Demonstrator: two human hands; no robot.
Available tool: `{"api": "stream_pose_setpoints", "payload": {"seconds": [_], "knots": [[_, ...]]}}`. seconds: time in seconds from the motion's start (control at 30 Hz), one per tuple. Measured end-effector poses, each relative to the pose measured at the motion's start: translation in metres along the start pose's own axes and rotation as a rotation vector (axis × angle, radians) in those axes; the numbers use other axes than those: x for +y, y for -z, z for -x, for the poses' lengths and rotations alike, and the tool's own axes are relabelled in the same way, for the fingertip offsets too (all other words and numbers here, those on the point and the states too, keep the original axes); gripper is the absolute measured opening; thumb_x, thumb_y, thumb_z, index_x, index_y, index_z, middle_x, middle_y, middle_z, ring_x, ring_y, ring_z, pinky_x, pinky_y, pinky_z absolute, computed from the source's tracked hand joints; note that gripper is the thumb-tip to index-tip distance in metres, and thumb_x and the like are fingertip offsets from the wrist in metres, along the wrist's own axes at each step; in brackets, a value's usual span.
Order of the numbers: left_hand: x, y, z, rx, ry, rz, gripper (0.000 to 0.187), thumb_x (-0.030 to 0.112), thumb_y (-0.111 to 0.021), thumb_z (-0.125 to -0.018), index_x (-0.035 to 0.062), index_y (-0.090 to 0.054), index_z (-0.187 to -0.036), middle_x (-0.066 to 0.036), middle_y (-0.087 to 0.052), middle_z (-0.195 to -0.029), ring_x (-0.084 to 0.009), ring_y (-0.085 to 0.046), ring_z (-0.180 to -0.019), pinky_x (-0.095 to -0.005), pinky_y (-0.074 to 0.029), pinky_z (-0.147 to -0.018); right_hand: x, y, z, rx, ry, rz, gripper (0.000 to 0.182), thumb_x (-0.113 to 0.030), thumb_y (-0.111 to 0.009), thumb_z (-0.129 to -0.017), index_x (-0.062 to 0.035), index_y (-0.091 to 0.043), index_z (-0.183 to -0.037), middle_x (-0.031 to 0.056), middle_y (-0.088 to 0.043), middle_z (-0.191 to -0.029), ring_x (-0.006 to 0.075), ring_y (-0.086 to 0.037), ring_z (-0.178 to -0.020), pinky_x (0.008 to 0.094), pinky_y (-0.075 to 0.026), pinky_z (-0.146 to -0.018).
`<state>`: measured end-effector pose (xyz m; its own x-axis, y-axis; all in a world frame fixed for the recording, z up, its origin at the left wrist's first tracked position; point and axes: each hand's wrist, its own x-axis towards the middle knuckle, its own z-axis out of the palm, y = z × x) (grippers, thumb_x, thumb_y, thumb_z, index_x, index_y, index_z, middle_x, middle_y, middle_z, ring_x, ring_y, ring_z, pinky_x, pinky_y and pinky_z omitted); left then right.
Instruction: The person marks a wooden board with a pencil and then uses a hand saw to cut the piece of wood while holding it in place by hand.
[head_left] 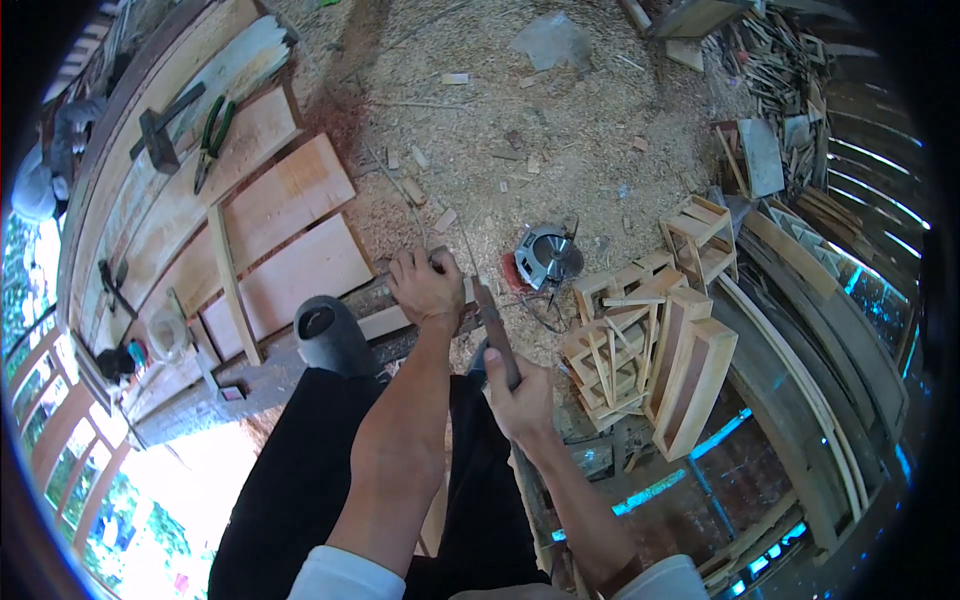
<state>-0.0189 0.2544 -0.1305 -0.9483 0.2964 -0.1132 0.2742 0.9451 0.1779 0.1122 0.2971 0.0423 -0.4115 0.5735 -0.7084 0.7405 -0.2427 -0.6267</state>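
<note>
My right hand (522, 398) is wrapped round the lower end of the dark wooden handle (492, 325) of what looks like a handsaw. Its thin blade, seen nearly edge-on, points away from me. Just left of it, my left hand (428, 288) presses down with curled fingers on a pale wooden strip (385, 323). This strip lies across the bench edge in front of my legs. Part of the strip is hidden under my hand and wrist, and I cannot make out the exact spot where blade and wood meet.
Left, a plank bench holds boards (300, 265), a hammer (158, 140) and green-handled pliers (212, 140). A circular saw (547, 256) sits on the sawdust-covered floor (460, 120) ahead. Right of it are stacked small wooden frames (615, 350) and long box-shaped pieces (690, 375).
</note>
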Motion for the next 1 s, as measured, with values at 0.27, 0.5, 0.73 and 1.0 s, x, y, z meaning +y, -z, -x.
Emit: {"api": "stream_pose_setpoints", "payload": {"seconds": [0.27, 0.5, 0.73, 1.0], "knots": [[-0.001, 0.001, -0.002, -0.041, 0.030, 0.000, 0.031, 0.030, -0.054, -0.078, 0.0038, -0.066, -0.091, -0.014, -0.057, -0.097, -0.0308, -0.051, -0.099, -0.0431, -0.038, -0.089, -0.017, 0.016, 0.051, 0.020, 0.026, 0.060, 0.042, -0.033, -0.058, -0.094, 0.0018, -0.060, -0.070, 0.0062, -0.042, -0.047, 0.0094, -0.047, -0.045, 0.0326, -0.038, -0.045], [0.002, 0.002, -0.005, -0.062, 0.026, -0.009, 0.030, 0.029, -0.053, -0.080, 0.0046, -0.066, -0.092, -0.014, -0.059, -0.097, -0.0310, -0.051, -0.101, -0.0433, -0.038, -0.090, -0.013, 0.015, 0.051, 0.010, 0.061, 0.075, 0.039, -0.029, -0.058, -0.094, 0.0015, -0.061, -0.071, 0.0038, -0.040, -0.045, 0.0051, -0.043, -0.046, 0.0292, -0.035, -0.044], [0.003, 0.004, -0.002, -0.051, 0.058, 0.044, 0.027, 0.027, -0.053, -0.079, 0.0041, -0.065, -0.086, -0.015, -0.060, -0.097, -0.0315, -0.051, -0.101, -0.0442, -0.039, -0.088, -0.013, 0.001, 0.024, 0.098, 0.075, 0.019, 0.039, -0.027, -0.060, -0.093, 0.0006, -0.058, -0.066, 0.0038, -0.040, -0.045, 0.0055, -0.042, -0.044, 0.0303, -0.034, -0.042], [-0.001, -0.003, -0.002, 0.044, 0.029, -0.001, 0.024, 0.026, -0.052, -0.078, 0.0059, -0.065, -0.083, -0.014, -0.060, -0.093, -0.0309, -0.053, -0.097, -0.0431, -0.040, -0.086, -0.004, 0.022, 0.092, 0.079, 0.038, -0.039, 0.042, -0.027, -0.059, -0.093, -0.0003, -0.055, -0.061, 0.0026, -0.042, -0.046, 0.0061, -0.040, -0.044, 0.0313, -0.031, -0.041]]}}
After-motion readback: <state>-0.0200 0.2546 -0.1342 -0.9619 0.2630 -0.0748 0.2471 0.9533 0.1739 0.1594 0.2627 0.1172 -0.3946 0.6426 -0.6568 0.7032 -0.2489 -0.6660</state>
